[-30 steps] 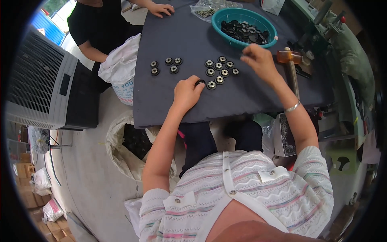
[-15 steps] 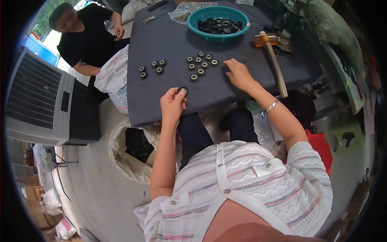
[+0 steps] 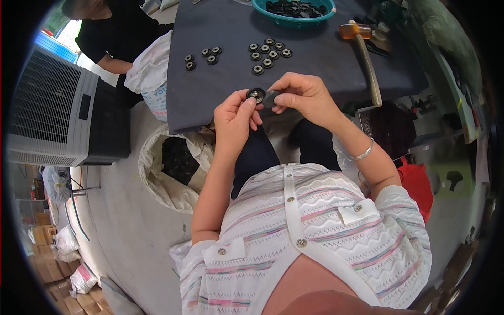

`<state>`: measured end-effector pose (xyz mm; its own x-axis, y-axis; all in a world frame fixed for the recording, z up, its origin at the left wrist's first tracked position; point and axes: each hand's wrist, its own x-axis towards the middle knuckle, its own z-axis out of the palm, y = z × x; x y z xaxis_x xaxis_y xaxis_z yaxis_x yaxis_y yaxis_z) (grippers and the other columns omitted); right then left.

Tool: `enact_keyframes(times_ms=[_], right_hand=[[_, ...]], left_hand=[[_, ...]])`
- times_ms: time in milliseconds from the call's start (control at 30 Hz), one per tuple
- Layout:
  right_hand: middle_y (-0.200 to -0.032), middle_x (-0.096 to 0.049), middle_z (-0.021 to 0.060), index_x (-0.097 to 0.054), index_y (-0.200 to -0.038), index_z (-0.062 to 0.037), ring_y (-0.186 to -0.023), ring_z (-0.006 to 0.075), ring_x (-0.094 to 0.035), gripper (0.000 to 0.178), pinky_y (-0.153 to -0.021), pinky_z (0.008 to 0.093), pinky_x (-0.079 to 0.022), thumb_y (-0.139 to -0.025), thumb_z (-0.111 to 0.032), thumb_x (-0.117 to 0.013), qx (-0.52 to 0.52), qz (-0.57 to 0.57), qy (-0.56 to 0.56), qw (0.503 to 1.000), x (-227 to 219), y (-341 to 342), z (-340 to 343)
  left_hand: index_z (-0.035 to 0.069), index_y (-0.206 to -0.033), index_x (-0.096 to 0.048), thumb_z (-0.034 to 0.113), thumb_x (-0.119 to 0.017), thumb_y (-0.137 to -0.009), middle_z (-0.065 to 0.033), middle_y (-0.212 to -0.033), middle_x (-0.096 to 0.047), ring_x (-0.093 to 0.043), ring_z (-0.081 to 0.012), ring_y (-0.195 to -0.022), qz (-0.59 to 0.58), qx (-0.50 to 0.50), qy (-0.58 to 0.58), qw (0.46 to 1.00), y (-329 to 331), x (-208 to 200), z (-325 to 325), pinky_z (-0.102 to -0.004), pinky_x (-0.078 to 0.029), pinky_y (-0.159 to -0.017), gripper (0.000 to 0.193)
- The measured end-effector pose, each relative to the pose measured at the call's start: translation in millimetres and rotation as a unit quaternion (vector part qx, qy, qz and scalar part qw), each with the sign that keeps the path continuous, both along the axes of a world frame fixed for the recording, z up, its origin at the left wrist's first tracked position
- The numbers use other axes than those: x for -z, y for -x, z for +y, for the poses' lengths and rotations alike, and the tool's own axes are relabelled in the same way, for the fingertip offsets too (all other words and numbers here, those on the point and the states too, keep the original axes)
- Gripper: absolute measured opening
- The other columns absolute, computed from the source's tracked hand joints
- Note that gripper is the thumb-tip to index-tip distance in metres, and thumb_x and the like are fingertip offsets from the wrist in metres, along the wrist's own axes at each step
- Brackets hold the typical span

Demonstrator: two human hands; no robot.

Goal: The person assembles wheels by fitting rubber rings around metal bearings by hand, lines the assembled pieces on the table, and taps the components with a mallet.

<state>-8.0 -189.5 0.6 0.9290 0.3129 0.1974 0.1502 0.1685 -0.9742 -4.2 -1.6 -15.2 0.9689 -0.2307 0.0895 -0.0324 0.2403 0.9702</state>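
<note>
My left hand [image 3: 234, 116] pinches a small black wheel with a metal bearing [image 3: 256, 96], its open face turned up. Close beside it, my right hand [image 3: 310, 98] grips a flat black disc-like cap [image 3: 270, 98] between thumb and fingers. Wheel and cap nearly meet; whether they touch I cannot tell. Both hands are over the near edge of the dark table. Beyond them lies a cluster of similar wheels [image 3: 263, 55], with a smaller group [image 3: 212, 60] further left. A teal basin [image 3: 294, 21] at the far side holds many black caps.
A mallet with an amber head [image 3: 355, 31] lies at the right of the table [image 3: 210, 100]. On the floor, an open white sack [image 3: 149, 181] holds dark parts. Another person [image 3: 121, 37] is beside a white bag [image 3: 152, 68] at far left, near a large air cooler [image 3: 58, 115].
My right hand has come back from beside the wheel cluster with a black cap and met my left hand. The left hand has turned the wheel's face upward. The view has shifted.
</note>
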Motion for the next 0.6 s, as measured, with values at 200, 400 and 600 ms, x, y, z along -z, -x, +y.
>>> enact_keyframes(times_ms=[200,400,600], right_hand=[[-0.087,-0.062,0.0076,-0.058,-0.098,0.0043,-0.074,0.0123,-0.063,0.015,-0.068,0.0231,-0.053,-0.083,0.004,-0.059,0.032,-0.007,0.019,0.999,-5,17,6],[-0.079,-0.058,0.0039,-0.057,-0.093,0.0031,-0.068,0.0089,-0.061,0.013,-0.061,0.0197,-0.051,-0.081,0.003,-0.062,0.053,-0.021,-0.011,0.998,-14,29,14],[-0.077,-0.055,0.0032,-0.055,-0.092,0.0027,-0.067,0.0089,-0.061,0.014,-0.060,0.0200,-0.051,-0.080,0.004,-0.063,0.035,-0.028,-0.007,0.999,-19,34,13]], left_hand=[[-0.006,-0.106,-0.058,0.010,-0.047,-0.092,-0.0077,-0.078,-0.061,-0.056,-0.0106,-0.060,-0.070,0.020,-0.041,0.996,18,-4,-3,-0.0213,-0.044,-0.050,0.024],[-0.006,-0.107,-0.058,0.010,-0.045,-0.093,-0.0077,-0.082,-0.061,-0.057,-0.0110,-0.063,-0.112,0.030,-0.032,0.993,29,-7,1,-0.0221,-0.045,-0.053,0.024],[-0.007,-0.106,-0.056,0.010,-0.044,-0.094,-0.0074,-0.084,-0.061,-0.057,-0.0114,-0.065,-0.161,0.034,-0.046,0.985,35,-12,5,-0.0225,-0.046,-0.056,0.025]])
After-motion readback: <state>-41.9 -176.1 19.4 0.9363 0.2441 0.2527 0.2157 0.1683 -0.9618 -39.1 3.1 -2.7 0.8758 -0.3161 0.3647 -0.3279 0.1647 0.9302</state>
